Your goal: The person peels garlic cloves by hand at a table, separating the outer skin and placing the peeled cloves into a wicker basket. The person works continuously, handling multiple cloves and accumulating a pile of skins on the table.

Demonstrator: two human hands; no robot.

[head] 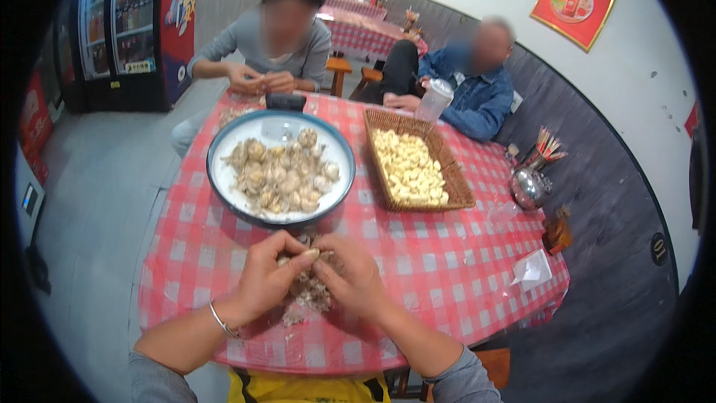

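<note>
My left hand (274,271) and my right hand (349,274) meet over the near side of the table, with a garlic clove (314,252) pinched between the fingertips of both. Most of the clove is hidden by the fingers. Below them lies a heap of papery garlic skins (310,294) on the tablecloth. Just beyond my hands stands a round white basin (224,179) with a blue rim, holding garlic bulbs and unpeeled cloves (285,173). To its right, a brown wicker basket (461,190) contains many pale peeled garlic cloves (411,170).
A red-and-white checked tablecloth (447,268) covers the table. Two people sit across it: one with hands together (263,81), one in a denim jacket (486,101) beside a lidded plastic jug (435,99). Along the wall are a shiny metal pot (527,187), a skewer holder (545,151) and napkins (531,268).
</note>
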